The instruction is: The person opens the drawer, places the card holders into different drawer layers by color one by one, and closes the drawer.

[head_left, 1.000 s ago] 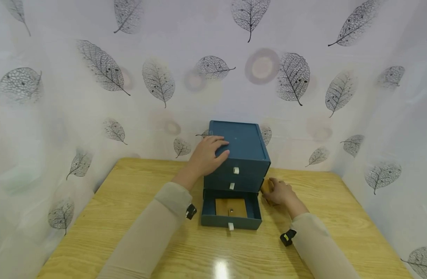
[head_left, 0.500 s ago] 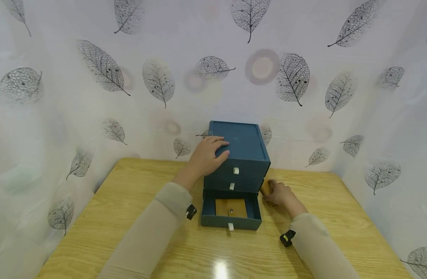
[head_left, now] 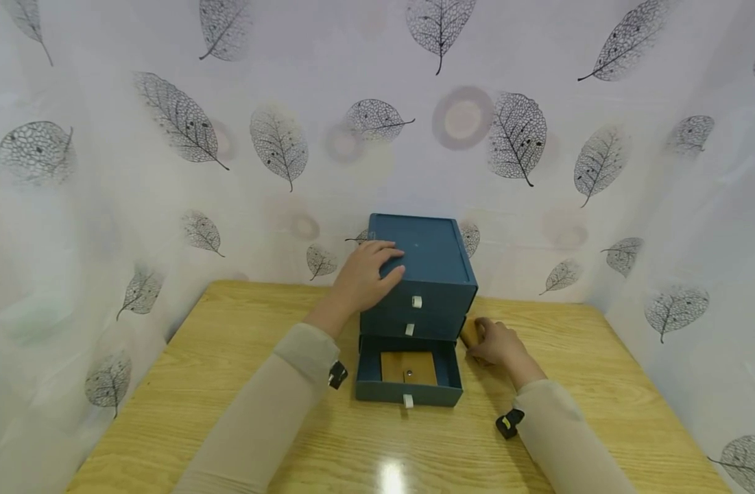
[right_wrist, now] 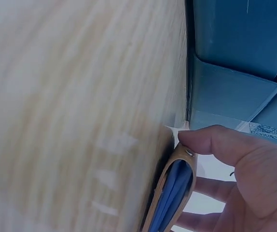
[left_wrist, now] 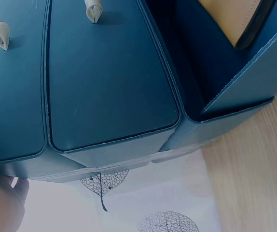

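A dark blue cabinet [head_left: 417,247] with three drawers and small pale pull tabs stands on the table. Its bottom drawer [head_left: 377,393] is pulled out, and a tan wallet [head_left: 396,367] with a round snap lies flat inside. My left hand [head_left: 366,276] rests on the cabinet's top left edge, its fingers extended across the top. To the cabinet's right, my right hand [head_left: 499,343] pinches a second tan wallet [right_wrist: 181,159] between thumb and fingers. That wallet is on edge close to the tabletop, with blue inner layers showing at its end.
A wooden table [head_left: 229,384] spreads around the cabinet on both sides and in front. Behind it hangs a pale curtain [head_left: 328,55] printed with dark leaves. Black wrist cameras [head_left: 508,423] sit at both sleeves.
Both hands, the cabinet and the wallets stay practically in place; my right hand shifts only very slightly around the wallet it holds.
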### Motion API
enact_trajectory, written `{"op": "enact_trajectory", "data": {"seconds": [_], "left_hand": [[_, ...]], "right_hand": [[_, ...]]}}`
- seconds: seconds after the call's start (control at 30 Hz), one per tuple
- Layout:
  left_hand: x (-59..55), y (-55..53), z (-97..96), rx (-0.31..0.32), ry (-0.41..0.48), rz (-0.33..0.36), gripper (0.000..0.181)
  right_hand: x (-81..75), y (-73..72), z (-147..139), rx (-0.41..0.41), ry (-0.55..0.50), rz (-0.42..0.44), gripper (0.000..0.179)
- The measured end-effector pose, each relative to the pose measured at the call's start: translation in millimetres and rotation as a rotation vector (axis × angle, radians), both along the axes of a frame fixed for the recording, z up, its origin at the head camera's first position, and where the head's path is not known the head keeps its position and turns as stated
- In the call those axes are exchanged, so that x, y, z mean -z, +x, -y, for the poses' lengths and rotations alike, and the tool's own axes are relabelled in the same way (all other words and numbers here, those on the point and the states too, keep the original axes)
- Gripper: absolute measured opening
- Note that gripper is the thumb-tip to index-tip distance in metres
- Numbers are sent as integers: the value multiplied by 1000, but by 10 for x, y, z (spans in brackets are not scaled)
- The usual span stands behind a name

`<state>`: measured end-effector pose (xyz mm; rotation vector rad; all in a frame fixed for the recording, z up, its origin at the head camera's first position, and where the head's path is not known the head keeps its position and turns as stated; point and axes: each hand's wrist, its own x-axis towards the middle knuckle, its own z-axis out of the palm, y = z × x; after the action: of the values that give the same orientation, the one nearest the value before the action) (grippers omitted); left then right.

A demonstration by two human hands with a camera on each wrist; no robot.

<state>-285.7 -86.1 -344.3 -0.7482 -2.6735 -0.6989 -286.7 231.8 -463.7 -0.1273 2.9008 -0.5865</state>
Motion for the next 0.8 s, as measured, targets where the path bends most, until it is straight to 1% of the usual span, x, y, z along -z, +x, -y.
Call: {"op": "enact_trajectory", "data": {"seconds": [0.2, 0.33, 0.57, 0.8], "left_hand": [[12, -6, -6, -2, -8, -6, 46], [7, -3, -8, 1, 5, -6, 45], [5, -7, -6, 2, 7, -2, 45], [9, -11, -4, -2, 12, -13, 45]], "right_hand": [[-14, 44, -23, 15, -17, -3, 80], [-34, 78, -40, 19, -37, -17, 83], [-107, 132, -80, 9, -62, -34, 83], [-175, 162, -112, 41, -89, -62, 83]]}}
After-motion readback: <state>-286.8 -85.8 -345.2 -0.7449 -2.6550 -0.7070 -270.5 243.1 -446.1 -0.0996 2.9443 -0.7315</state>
